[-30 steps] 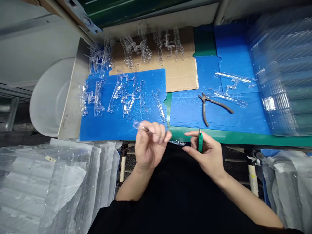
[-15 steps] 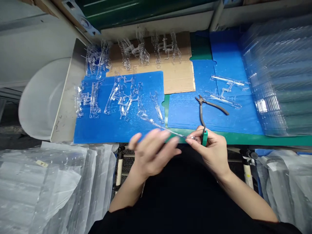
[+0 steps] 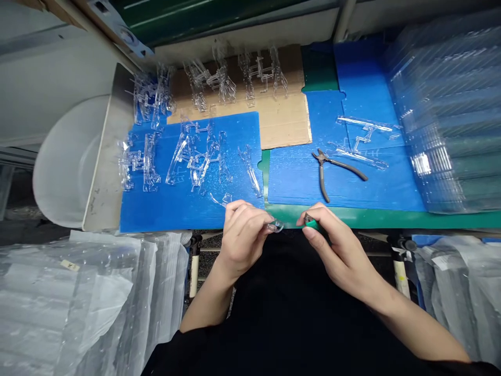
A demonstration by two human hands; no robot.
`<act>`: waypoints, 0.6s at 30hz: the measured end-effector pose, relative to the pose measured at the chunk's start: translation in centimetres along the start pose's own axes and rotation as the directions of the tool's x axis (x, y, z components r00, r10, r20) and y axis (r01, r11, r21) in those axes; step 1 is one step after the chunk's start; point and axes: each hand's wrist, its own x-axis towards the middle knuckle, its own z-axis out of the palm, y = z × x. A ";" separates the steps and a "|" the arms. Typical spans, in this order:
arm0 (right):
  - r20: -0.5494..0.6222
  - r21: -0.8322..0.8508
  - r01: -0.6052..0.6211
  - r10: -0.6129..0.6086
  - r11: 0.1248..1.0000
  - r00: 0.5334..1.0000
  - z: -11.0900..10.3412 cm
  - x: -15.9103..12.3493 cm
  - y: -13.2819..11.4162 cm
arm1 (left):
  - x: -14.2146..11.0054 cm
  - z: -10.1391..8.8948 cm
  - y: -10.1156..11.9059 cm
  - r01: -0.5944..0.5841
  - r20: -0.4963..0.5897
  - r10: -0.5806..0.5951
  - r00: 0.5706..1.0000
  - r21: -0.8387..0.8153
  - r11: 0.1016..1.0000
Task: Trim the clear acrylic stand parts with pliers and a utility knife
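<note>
**Where the left hand and right hand face each other above the green surface, a clear plastic piece sits pinched at the left fingertips**

The clear plastic piece is small and lies just past the edge of the green surface, in the narrow gap between the two hands. The left hand's thumb and fingers are together on it, clamping it from both sides. The right hand is closed around a green-handled cutter, and its fingers hide most of the tool. The cutter's metal tip sits just beside the piece, though the view does not settle whether they touch. The hands are near each other but apart.

A small curved clear offcut lies on a blue corrugated sheet just above the left hand. More clear moulded frames are spread over that sheet and a piece of cardboard behind it. On a second blue corrugated sheet, to the right, lie grey-handled pliers beside further clear frames. Stacked clear trays rise at the far right, a white basin sits at the far left, and plastic bags hang below the surface.
</note>
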 end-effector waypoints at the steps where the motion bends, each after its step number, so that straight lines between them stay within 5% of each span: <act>1: 0.025 -0.032 0.008 -0.008 0.999 1.000 -0.1 0.1 -0.2 | 0.0 0.0 0.1 0.001 -0.016 -0.001 1.000 0.000 1.000; 9: 0.158 -0.250 0.126 -0.088 0.960 0.984 0.2 0.1 -1.4 | -0.1 -0.5 0.5 -0.004 0.014 0.004 1.000 -0.005 1.000; 18: 0.232 -0.083 0.095 -0.073 0.992 0.970 -0.3 0.2 -1.7 | 0.3 -0.7 0.9 -0.036 0.018 0.036 0.999 -0.005 0.999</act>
